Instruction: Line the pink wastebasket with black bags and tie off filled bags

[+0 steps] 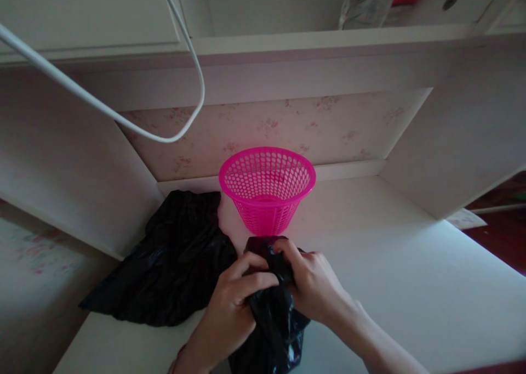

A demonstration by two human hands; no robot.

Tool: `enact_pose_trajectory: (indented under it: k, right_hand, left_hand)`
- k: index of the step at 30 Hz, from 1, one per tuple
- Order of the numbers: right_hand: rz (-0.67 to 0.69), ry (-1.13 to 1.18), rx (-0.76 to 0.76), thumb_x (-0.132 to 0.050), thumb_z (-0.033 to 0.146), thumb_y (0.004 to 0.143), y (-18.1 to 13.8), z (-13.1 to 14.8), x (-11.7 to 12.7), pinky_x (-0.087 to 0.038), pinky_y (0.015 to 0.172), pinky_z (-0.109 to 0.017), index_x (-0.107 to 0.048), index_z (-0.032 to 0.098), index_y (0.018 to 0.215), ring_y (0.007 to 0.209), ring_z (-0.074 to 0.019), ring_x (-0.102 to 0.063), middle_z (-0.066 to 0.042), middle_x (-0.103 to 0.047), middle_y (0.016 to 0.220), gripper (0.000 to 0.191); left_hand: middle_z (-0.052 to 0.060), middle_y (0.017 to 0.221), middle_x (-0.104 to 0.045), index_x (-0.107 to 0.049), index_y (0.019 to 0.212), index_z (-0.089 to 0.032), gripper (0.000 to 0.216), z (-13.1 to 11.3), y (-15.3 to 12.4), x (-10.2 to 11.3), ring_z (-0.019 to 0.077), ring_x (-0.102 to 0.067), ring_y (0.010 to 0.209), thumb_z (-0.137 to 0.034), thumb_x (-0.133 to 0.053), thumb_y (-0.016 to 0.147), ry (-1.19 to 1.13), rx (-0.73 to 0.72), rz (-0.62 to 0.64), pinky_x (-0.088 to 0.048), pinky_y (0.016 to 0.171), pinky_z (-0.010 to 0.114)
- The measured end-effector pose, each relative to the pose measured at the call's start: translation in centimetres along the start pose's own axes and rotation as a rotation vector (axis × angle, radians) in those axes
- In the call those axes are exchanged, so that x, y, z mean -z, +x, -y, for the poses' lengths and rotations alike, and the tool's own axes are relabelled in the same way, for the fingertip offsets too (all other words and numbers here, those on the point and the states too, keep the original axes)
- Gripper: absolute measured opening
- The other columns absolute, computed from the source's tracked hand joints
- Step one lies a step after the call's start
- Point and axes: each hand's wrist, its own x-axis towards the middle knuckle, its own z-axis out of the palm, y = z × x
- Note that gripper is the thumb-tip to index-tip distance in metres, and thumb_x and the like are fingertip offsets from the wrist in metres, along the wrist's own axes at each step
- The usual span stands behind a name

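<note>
Both of my hands grip a shiny black plastic bag near its upper end, low in the middle of the head view. My left hand pinches the bag's left side between thumb and fingers. On the other side, my right hand has its fingers closed on the gathered plastic. Just beyond the hands stands a pink mesh basket, upright, its wide round mouth facing up. A second black plastic bag lies crumpled and flat to the left of the basket.
A white desk surface lies under everything, with side panels left and right. Floral wallpaper covers the back wall. A white cable hangs across the upper left. Above is a shelf holding a clear plastic package.
</note>
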Motion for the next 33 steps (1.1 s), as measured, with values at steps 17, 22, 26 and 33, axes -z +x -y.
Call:
enact_pose_trajectory:
  k: [17,22,26,33]
  right_hand:
    - [-0.280,-0.077,0.043,-0.056,0.012,0.076,-1.0,-0.6,-1.0,-0.041,0.051,-0.026,-0.066,0.016,0.128,0.052,-0.0181,-0.067,-0.002,-0.074,0.065,0.053]
    - [-0.240,0.067,-0.101,-0.056,0.012,0.075,-0.8,-0.7,-0.8,-0.045,0.051,-0.024,-0.069,0.019,0.125,0.050,-0.0158,-0.065,-0.001,-0.076,0.067,0.052]
    - [-0.168,0.295,-0.125,-0.054,0.007,0.072,-1.2,-0.7,-0.8,-0.054,0.063,-0.025,-0.067,0.023,0.133,0.070,-0.0182,-0.075,-0.003,-0.082,0.088,0.064]
    - [0.112,1.021,-0.151,-0.070,0.022,0.089,-2.8,-1.3,0.7,-0.057,0.096,-0.037,-0.043,0.026,0.158,0.116,-0.0230,-0.071,-0.011,-0.071,0.135,0.075]
  left_hand:
    - [0.003,0.099,-0.074,-0.076,0.105,-0.027,0.047,-1.0,-0.8,-2.0,0.0174,-0.070,0.090,0.003,-0.053,0.076,0.125,-0.018,0.066,-0.055,0.083,0.025]
    - [0.003,0.097,-0.078,-0.076,0.104,-0.024,0.043,-0.8,-0.8,-2.3,0.0162,-0.074,0.087,0.003,-0.054,0.078,0.000,0.001,-0.011,-0.057,0.081,0.022]
    - [0.005,0.113,-0.081,-0.077,0.103,-0.024,0.040,-0.4,-0.9,-2.4,0.0196,-0.078,0.099,0.003,-0.057,0.080,0.017,0.008,-0.125,-0.060,0.088,0.025]
    - [0.006,0.127,-0.077,-0.074,0.105,-0.026,0.034,0.0,-1.0,-2.4,0.0200,-0.076,0.111,-0.001,-0.068,0.083,0.022,-0.119,-0.176,-0.059,0.096,0.025]
